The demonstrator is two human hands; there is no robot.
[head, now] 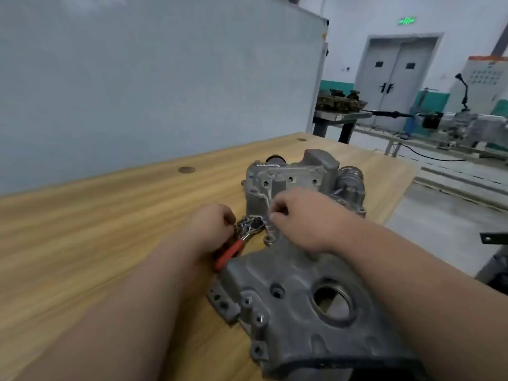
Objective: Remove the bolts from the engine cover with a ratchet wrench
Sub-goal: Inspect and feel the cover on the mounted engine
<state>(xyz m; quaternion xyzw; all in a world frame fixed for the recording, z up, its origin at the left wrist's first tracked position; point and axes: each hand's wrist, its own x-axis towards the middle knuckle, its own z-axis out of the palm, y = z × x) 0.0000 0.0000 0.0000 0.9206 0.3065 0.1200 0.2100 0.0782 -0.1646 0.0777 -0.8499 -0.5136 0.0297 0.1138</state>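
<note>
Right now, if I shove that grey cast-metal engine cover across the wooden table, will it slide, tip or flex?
The grey cast-metal engine cover looks thick and ribbed, so probably rigid and heavy for its size. It lies broad and flat on the wooden table, so tipping seems unlikely; it would likely slide grudgingly.

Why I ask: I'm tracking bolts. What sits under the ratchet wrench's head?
The ratchet wrench head lies over a flange of the engine cover, above the wooden table. Any socket or bolt beneath it is hidden by the head and the left hand.
</note>
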